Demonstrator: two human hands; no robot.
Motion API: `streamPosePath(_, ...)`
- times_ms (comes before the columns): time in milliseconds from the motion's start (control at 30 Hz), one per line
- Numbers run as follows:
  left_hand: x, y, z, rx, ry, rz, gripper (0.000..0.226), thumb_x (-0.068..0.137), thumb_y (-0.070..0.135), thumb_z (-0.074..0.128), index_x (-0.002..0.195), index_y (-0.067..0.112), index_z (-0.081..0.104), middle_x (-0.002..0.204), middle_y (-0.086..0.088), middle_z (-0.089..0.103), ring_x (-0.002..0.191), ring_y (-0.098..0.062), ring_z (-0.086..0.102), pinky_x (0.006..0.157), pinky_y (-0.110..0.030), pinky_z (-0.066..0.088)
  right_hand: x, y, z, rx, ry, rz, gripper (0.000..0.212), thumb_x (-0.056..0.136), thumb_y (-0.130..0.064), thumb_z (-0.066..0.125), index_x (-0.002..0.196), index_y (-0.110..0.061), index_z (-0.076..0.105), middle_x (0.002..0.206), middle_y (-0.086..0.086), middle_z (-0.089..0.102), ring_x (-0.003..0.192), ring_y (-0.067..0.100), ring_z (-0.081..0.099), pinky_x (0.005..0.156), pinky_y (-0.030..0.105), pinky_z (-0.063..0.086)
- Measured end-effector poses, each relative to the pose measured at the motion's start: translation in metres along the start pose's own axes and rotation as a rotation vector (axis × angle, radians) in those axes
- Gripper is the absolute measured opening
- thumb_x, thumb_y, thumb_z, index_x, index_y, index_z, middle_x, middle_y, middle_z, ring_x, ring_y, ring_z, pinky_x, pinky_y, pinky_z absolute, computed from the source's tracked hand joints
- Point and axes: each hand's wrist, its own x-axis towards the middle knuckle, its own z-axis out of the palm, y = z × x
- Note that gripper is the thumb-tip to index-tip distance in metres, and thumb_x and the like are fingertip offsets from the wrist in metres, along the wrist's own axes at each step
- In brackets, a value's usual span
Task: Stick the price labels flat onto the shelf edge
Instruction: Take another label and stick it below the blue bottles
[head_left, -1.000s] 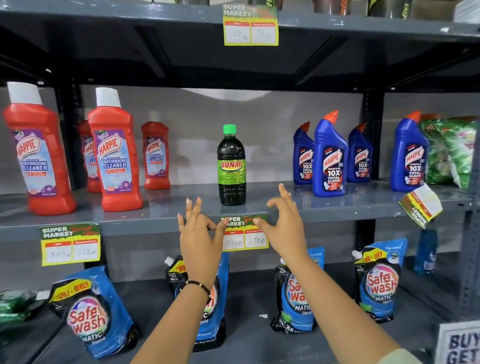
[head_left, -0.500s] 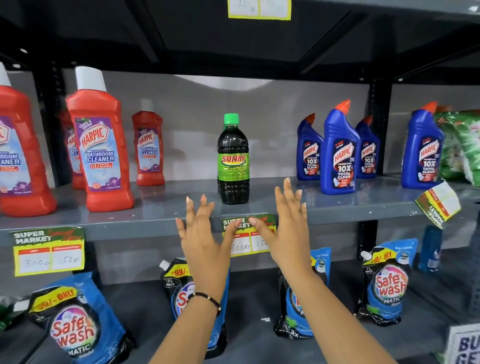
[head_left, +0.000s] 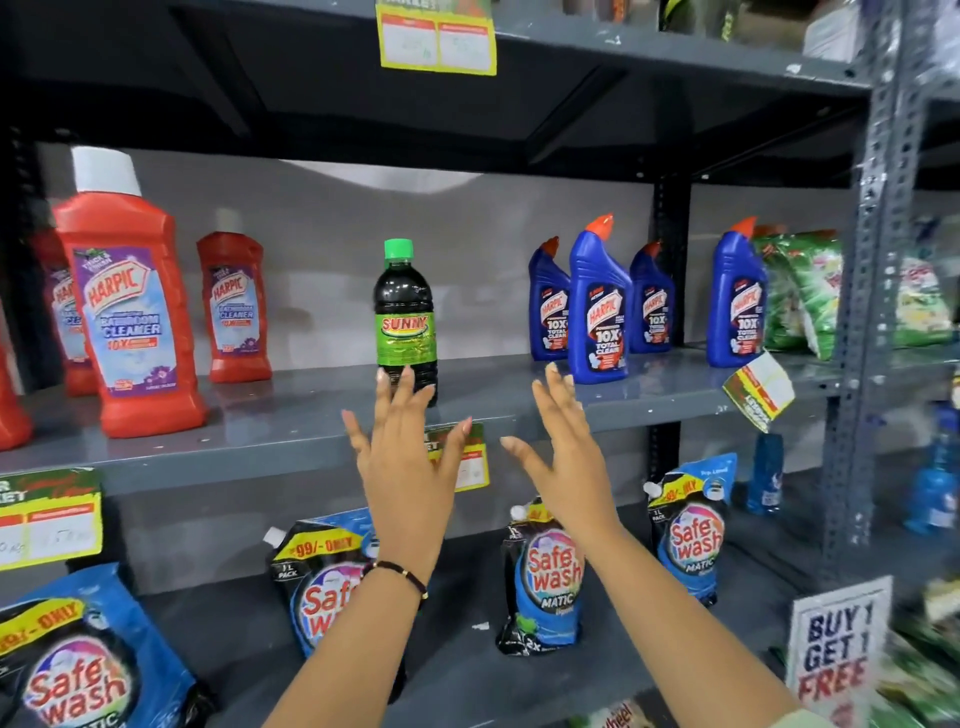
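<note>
A yellow price label (head_left: 470, 460) sits on the front edge of the grey middle shelf (head_left: 260, 447), partly hidden behind my left hand (head_left: 408, 462). That hand is spread wide in front of the label, its thumb across the label's top. My right hand (head_left: 569, 457) is also spread, held just right of the label and apart from it. Further right, another label (head_left: 758, 389) hangs crooked off the same shelf edge. A third label (head_left: 49, 519) lies flat on the edge at far left, and a fourth label (head_left: 436, 39) hangs from the top shelf.
A dark Sunny bottle (head_left: 405, 317) stands right behind my hands. Red Harpic bottles (head_left: 130, 301) stand left, blue Harpic bottles (head_left: 597, 306) right, green packets (head_left: 800, 291) beyond. Safe Wash pouches (head_left: 540, 577) fill the lower shelf. A slotted upright post (head_left: 867, 260) and a "Buy 1 Get 1 Free" sign (head_left: 836, 660) are right.
Both hands let go of the middle label and opened flat, drawing slightly apart. The view shifted right, so the crooked label moved closer to centre.
</note>
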Motion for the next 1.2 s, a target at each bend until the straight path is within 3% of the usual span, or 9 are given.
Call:
streamPosePath(133, 0.000, 0.049, 0.032, -0.121, -0.053, 0.090, 0.041, 0.082, 0.038, 0.060, 0.116, 0.016, 0.053, 0.139, -0.005, 0.047, 0.138, -0.014, 0.023, 0.114, -0.037, -0.002, -0.003, 0.042, -0.044, -0.020, 0.039, 0.045, 0.071, 0.080, -0.042, 0.054, 0.140, -0.021, 0.022, 0.149, -0.010, 0.008, 0.140, 0.009, -0.002, 0.116, 0.048, 0.018)
streamPosePath(333, -0.009, 0.122, 0.102, -0.170, -0.098, 0.132, 0.043, 0.082, 0.035, 0.063, 0.119, 0.016, 0.053, 0.139, -0.004, 0.048, 0.137, -0.009, 0.017, 0.114, -0.029, -0.007, 0.008, 0.130, -0.126, -0.082, 0.079, 0.061, 0.066, 0.083, -0.031, 0.059, 0.139, -0.021, 0.025, 0.150, -0.009, 0.011, 0.141, 0.011, 0.001, 0.115, 0.040, 0.015)
streamPosePath(533, -0.046, 0.194, 0.181, -0.285, -0.050, -0.010, 0.036, 0.082, 0.040, 0.058, 0.111, 0.020, 0.055, 0.139, 0.003, 0.045, 0.138, -0.004, 0.013, 0.115, -0.025, -0.006, 0.041, 0.216, -0.199, -0.196, -0.112, -0.125, 0.046, 0.089, -0.026, 0.053, 0.132, -0.017, 0.040, 0.147, -0.008, 0.019, 0.141, 0.017, 0.004, 0.116, 0.047, 0.013)
streamPosePath(700, -0.110, 0.247, 0.237, -0.522, 0.063, -0.344, 0.012, 0.083, 0.035, 0.059, 0.094, 0.030, 0.056, 0.139, 0.010, 0.044, 0.138, 0.000, 0.017, 0.114, -0.018, 0.004, 0.083, 0.244, -0.230, -0.302, -0.443, -0.347, 0.036, 0.087, -0.016, 0.056, 0.122, -0.014, 0.052, 0.143, -0.007, 0.018, 0.138, 0.019, 0.001, 0.114, 0.045, 0.007)
streamPosePath(800, -0.124, 0.271, 0.263, -0.743, 0.081, -0.694, 0.019, 0.078, 0.043, 0.060, 0.085, 0.026, 0.062, 0.129, 0.001, 0.056, 0.127, 0.013, 0.031, 0.098, -0.003, 0.025, 0.100, 0.242, -0.233, -0.374, -0.600, -0.390, 0.040, 0.086, -0.017, 0.058, 0.126, -0.018, 0.050, 0.150, -0.001, 0.017, 0.140, 0.021, 0.000, 0.115, 0.049, 0.009)
streamPosePath(900, -0.116, 0.282, 0.286, -1.016, -0.007, -1.047, 0.011, 0.079, 0.025, 0.067, 0.088, 0.018, 0.066, 0.116, -0.005, 0.063, 0.116, -0.009, 0.053, 0.089, -0.015, 0.041, 0.108, 0.236, -0.229, -0.383, -0.693, -0.375, 0.044, 0.087, -0.017, 0.057, 0.128, -0.023, 0.046, 0.154, 0.003, 0.014, 0.142, 0.023, 0.000, 0.114, 0.045, 0.010)
streamPosePath(1000, -0.105, 0.293, 0.298, -1.086, -0.135, -1.143, 0.013, 0.081, 0.022, 0.066, 0.093, 0.017, 0.065, 0.105, -0.002, 0.066, 0.104, -0.014, 0.060, 0.084, -0.022, 0.043, 0.111, 0.233, -0.225, -0.348, -0.717, -0.330, 0.038, 0.087, -0.015, 0.057, 0.124, -0.023, 0.051, 0.155, 0.000, 0.013, 0.142, 0.020, 0.001, 0.111, 0.041, 0.019)
streamPosePath(1100, -0.093, 0.300, 0.300, -1.099, -0.144, -1.217, 0.008, 0.083, 0.016, 0.064, 0.091, 0.019, 0.064, 0.090, 0.007, 0.065, 0.084, -0.004, 0.061, 0.074, -0.014, 0.046, 0.110, 0.232, -0.223, -0.263, -0.679, -0.272, 0.025, 0.086, -0.014, 0.057, 0.111, -0.021, 0.060, 0.153, -0.002, 0.019, 0.142, 0.018, 0.006, 0.111, 0.043, 0.025)
streamPosePath(1200, -0.083, 0.303, 0.300, -1.150, -0.092, -1.314, 0.013, 0.083, 0.013, 0.065, 0.095, 0.009, 0.065, 0.079, 0.007, 0.063, 0.062, 0.003, 0.061, 0.056, -0.007, 0.046, 0.109, 0.232, -0.221, -0.263, -0.665, -0.263, 0.017, 0.085, -0.013, 0.059, 0.100, -0.020, 0.062, 0.152, -0.004, 0.023, 0.142, 0.019, 0.008, 0.108, 0.046, 0.030)
